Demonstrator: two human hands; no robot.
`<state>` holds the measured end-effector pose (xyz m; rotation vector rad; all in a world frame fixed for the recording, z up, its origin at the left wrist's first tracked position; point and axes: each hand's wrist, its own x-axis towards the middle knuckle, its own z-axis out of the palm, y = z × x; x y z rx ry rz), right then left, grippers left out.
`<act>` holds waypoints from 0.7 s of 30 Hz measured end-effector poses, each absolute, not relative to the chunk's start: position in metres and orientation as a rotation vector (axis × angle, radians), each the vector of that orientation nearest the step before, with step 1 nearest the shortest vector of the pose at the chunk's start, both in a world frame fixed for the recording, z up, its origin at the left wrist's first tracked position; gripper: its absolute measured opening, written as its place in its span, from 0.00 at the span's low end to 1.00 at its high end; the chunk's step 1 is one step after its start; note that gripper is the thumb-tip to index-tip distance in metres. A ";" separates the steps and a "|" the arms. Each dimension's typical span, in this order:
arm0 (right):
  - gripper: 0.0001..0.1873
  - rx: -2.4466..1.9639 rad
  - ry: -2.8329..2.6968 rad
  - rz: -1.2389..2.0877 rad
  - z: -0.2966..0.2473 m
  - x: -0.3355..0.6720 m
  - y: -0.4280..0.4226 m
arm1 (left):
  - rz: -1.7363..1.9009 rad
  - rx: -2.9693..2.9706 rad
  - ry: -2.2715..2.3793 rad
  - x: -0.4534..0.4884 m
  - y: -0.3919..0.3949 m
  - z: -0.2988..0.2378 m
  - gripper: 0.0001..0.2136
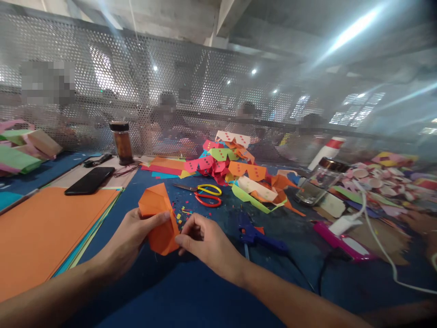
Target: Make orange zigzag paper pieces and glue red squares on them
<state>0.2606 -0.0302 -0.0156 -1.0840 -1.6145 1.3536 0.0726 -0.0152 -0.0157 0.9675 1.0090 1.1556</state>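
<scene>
A folded piece of orange paper (164, 239) with several creased faces is held up over the blue table. My left hand (131, 234) grips it from the left, thumb across its front and the other fingers behind it. The fingertips of my right hand (213, 243) are pinched together at its lower right edge. Just beyond lie scissors (208, 196) with one yellow and one red handle loop, blades pointing left. Tiny coloured paper scraps (182, 213) are scattered between the scissors and my hands. To the right of my right hand rests a blue glue gun (261, 239).
Orange sheets (58, 228) are stacked at left under a black phone (89, 181). Paper glasses (247, 171) pile up at the back, near a jar of brown liquid (123, 143). A glass jar (319, 182), a pink power strip (344, 243) and cables lie right. A perforated screen (191, 82) stands behind.
</scene>
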 end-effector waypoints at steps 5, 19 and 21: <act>0.10 -1.089 -1.589 1.354 -0.016 0.261 -0.029 | 1.159 0.986 1.005 0.073 -0.014 -0.018 0.16; 0.09 -1.102 -1.591 1.330 -0.013 0.262 -0.026 | 1.156 1.032 0.942 0.072 -0.016 -0.020 0.13; 0.09 -1.108 -1.595 1.327 -0.014 0.262 -0.026 | 1.163 1.038 0.952 0.074 -0.016 -0.020 0.13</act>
